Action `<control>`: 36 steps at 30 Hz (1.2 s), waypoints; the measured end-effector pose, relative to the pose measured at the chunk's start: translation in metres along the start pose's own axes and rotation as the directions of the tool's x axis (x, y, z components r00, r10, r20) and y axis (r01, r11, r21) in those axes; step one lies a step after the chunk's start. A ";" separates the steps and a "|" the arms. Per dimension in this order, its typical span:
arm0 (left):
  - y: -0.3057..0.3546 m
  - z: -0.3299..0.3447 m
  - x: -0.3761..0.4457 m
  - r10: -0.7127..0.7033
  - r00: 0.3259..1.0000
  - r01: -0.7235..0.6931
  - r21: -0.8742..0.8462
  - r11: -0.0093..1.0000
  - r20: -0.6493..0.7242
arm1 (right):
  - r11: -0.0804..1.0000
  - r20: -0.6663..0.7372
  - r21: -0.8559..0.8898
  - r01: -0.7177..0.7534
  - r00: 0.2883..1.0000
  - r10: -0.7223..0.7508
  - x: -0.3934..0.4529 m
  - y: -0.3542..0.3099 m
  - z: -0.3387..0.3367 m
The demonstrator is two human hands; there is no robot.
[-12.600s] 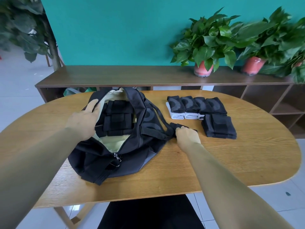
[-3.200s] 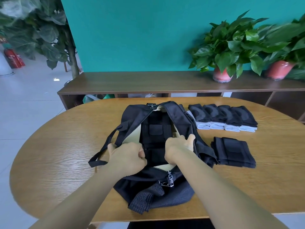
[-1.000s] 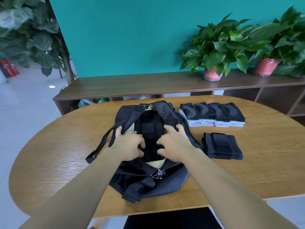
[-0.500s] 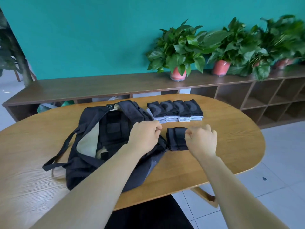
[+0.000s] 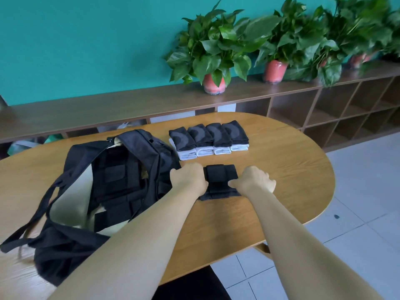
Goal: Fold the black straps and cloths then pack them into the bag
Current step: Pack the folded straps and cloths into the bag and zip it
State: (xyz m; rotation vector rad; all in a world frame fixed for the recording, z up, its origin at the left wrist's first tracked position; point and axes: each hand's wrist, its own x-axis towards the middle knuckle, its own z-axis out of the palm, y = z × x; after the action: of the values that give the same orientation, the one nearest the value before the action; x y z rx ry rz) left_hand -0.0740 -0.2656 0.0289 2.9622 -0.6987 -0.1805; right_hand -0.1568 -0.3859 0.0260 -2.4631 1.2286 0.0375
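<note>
The black bag (image 5: 71,245) lies open on the left of the table, its pale lining showing and folded black straps (image 5: 118,176) packed inside. Just right of it sits a folded stack of black straps (image 5: 219,180). My left hand (image 5: 188,179) grips the stack's left side and my right hand (image 5: 255,180) grips its right side, thumb over the front edge. The stack rests on the wood. Behind it stands a row of several folded black-and-white cloths (image 5: 208,139).
The oval wooden table (image 5: 281,174) ends close on the right, above tiled floor. The bag's loose shoulder strap (image 5: 32,221) trails toward the left edge. A long wooden shelf (image 5: 129,105) with potted plants (image 5: 213,50) runs behind the table.
Both hands left the bag's opening and moved right to the folded strap stack; they now clasp it from both sides. My view has swung right.
</note>
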 end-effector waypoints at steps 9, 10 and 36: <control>0.003 0.011 0.002 -0.057 0.998 0.054 -0.106 0.993 -0.026 | 0.986 -0.033 0.146 -0.077 0.996 0.083 0.010 -0.002 0.010; 0.002 0.011 0.001 -0.056 0.998 0.052 -0.116 0.992 -0.034 | 0.987 -0.041 0.145 -0.067 0.996 0.074 0.009 -0.002 0.012; -0.003 -0.001 -0.011 -0.027 0.995 -0.041 -0.635 0.772 -0.097 | 0.868 -0.278 0.473 0.152 0.961 -0.017 -0.013 0.011 0.007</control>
State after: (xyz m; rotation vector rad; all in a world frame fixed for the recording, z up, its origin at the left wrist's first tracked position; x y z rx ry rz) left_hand -0.0819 -0.2579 0.0304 2.2913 -0.5008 -0.2138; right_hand -0.1726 -0.3797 0.0182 -2.1056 1.0612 -0.5795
